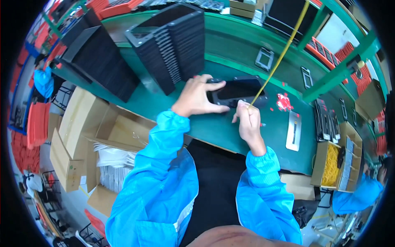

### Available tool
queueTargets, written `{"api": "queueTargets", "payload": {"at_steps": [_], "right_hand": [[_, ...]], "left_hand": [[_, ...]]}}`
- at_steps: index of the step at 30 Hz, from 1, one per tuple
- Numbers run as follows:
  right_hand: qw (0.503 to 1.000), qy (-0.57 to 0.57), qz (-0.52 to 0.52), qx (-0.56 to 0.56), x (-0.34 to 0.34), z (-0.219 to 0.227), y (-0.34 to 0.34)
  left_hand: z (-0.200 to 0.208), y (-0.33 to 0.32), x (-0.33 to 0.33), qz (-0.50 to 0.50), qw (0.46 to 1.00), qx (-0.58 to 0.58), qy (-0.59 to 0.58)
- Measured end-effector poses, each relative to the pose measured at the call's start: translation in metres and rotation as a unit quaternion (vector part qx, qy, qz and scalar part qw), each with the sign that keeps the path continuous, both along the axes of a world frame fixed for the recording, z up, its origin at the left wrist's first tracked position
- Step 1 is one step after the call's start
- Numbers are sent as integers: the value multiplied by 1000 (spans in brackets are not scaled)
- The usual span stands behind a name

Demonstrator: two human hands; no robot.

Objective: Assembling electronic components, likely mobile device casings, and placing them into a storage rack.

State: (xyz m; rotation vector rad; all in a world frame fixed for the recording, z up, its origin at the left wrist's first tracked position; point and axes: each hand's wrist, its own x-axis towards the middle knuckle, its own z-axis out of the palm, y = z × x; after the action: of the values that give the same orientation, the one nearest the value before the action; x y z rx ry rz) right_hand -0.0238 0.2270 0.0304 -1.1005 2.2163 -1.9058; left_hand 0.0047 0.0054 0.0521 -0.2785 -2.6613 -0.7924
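Note:
A black rectangular case (240, 91) with a dark glossy panel lies flat on the green table. My left hand (199, 96) grips its left end, thumb and fingers on opposite sides. At the case's near edge, my right hand (248, 120) is closed in a pinch on a thin yellow cord (283, 51). The cord runs taut across the case's right part and up out of view at the top. What the right fingertips touch on the case is too small to tell. Small red pieces (284, 102) are scattered right of the case, near a silver plate (293, 131) with a dark slot.
Tall stacks of black frames (191, 41) and black panels (98, 61) stand at the left. A carton of white packets (113, 171) sits below them. Rightward are flat black parts (326, 119), a box of yellow strands (330, 164) and a green post (341, 68). Co-workers' blue sleeves show at both sides.

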Motion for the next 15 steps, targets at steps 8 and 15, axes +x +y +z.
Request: {"api": "queueTargets", "payload": {"at_steps": [8, 15], "right_hand": [[998, -53, -32, -8, 8, -8, 0], [995, -58, 13, -79, 1, 37, 30]], "left_hand": [[43, 0, 6, -28, 998, 2, 51], [168, -44, 31, 8, 937, -195, 288]]}}
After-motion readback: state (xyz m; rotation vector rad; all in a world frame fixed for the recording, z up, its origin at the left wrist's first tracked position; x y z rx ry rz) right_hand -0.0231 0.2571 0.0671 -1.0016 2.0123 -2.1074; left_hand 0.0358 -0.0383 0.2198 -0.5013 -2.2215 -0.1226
